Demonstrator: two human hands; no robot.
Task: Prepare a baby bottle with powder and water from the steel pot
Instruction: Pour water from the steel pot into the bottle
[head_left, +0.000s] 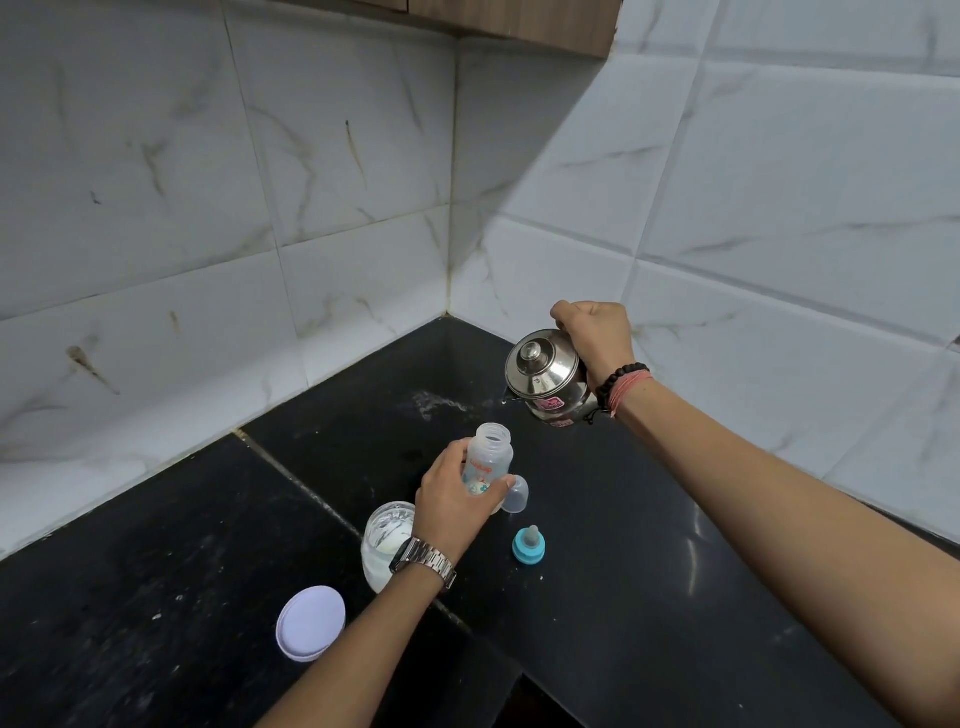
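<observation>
An open clear baby bottle (488, 457) with a printed picture stands on the black counter (649, 545), and my left hand (452, 499) grips its lower body. Up and to the right, my right hand (592, 338) holds a lidded steel pot (545, 376) in the air, tilted with its small spout down toward the bottle. The spout sits above and right of the bottle mouth, with a drop at its tip. Beside my left wrist stands an open clear jar of white powder (387, 535). The blue teat ring (529, 545) and the clear bottle cap (517, 493) rest to the right of the bottle.
The jar's pale lilac lid (310, 622) lies on the counter at the lower left. White spilled traces (436, 402) mark the counter behind the bottle. Tiled walls meet in a corner close behind. The counter edge drops off at the bottom middle.
</observation>
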